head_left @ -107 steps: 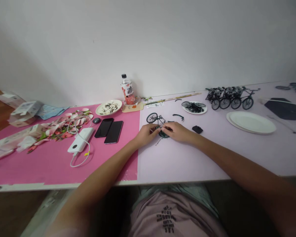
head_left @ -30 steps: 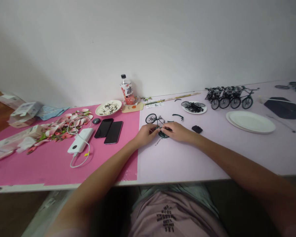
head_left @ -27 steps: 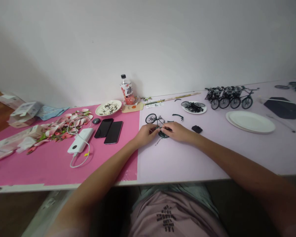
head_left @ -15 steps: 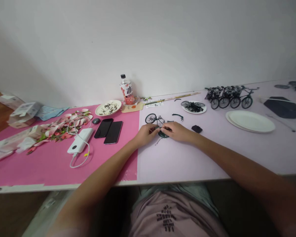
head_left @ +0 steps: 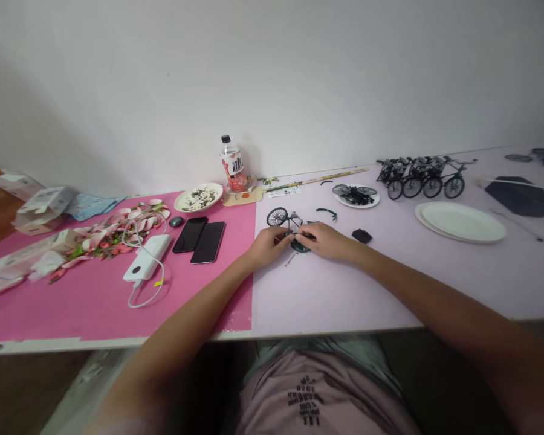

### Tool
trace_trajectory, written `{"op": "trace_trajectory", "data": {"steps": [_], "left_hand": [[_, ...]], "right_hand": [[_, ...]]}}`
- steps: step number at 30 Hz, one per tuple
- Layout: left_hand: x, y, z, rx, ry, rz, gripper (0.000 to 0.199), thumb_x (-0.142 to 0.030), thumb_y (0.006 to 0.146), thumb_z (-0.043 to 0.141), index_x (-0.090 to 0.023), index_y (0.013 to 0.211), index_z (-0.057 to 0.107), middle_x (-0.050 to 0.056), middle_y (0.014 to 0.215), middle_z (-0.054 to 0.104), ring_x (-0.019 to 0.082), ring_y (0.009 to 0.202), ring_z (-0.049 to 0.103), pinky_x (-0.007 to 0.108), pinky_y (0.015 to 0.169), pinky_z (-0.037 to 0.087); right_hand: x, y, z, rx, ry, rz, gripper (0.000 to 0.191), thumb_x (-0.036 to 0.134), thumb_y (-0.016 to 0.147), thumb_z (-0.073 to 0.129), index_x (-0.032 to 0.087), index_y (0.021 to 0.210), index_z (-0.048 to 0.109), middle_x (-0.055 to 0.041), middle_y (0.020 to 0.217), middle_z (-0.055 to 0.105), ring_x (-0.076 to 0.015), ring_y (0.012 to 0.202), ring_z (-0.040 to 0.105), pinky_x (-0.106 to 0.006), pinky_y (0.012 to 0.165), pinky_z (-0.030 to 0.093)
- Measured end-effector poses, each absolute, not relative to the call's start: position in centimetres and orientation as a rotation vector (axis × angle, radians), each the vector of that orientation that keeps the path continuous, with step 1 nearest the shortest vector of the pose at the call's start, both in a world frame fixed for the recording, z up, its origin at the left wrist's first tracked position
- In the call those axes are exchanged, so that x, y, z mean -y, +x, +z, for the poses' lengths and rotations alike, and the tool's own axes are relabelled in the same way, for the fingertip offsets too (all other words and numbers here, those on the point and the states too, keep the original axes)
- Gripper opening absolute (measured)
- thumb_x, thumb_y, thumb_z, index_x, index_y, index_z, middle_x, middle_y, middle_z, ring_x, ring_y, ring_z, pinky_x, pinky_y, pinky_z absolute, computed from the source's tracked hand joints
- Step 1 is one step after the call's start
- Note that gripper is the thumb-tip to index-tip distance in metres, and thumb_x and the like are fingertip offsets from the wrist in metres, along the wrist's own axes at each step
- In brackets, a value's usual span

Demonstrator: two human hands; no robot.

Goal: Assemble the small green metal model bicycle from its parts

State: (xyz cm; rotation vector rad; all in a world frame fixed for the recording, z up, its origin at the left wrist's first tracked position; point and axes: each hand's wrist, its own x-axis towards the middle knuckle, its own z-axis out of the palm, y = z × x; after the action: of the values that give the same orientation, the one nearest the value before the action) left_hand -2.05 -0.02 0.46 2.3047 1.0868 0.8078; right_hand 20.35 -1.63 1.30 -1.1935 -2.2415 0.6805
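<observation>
A small dark model bicycle (head_left: 277,217) lies on the lilac part of the table, one spoked wheel showing beyond my fingers. My left hand (head_left: 270,244) is closed on its near side, thumb and fingers pinched at the frame. From the right, my right hand (head_left: 321,239) pinches the same bicycle, fingertips almost meeting the left ones. The fingers partly cover the frame and the near wheel. Just below the hands lies a thin small part (head_left: 291,260). A curved dark piece (head_left: 327,213) rests beyond my right hand, and a black block-like piece (head_left: 361,235) sits to its right.
Assembled model bicycles (head_left: 419,178) stand in a row at the back right. A small plate (head_left: 375,202) holds dark parts; white plates (head_left: 462,223) are stacked nearer. On the pink side are two phones (head_left: 208,241), a power bank (head_left: 147,258), a bottle (head_left: 233,166) and scattered petals (head_left: 113,232).
</observation>
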Motion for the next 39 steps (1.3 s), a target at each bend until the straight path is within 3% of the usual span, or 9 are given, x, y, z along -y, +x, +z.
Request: {"op": "trace_trajectory", "data": {"steps": [39], "left_hand": [[0.04, -2.03, 0.61, -1.073, 2.323, 0.805, 0.037, -0.046, 0.101, 0.053, -0.017, 0.096, 0.076, 0.007, 0.091, 0.075, 0.018, 0.077, 0.067, 0.028, 0.071, 0.051]], "right_hand": [[1.53, 20.34, 1.29, 2.262, -1.219, 0.645, 0.028, 0.039, 0.101, 0.051, 0.022, 0.080, 0.057, -0.0015, 0.078, 0.064, -0.0170, 0.069, 0.053, -0.030, 0.067, 0.035]]}}
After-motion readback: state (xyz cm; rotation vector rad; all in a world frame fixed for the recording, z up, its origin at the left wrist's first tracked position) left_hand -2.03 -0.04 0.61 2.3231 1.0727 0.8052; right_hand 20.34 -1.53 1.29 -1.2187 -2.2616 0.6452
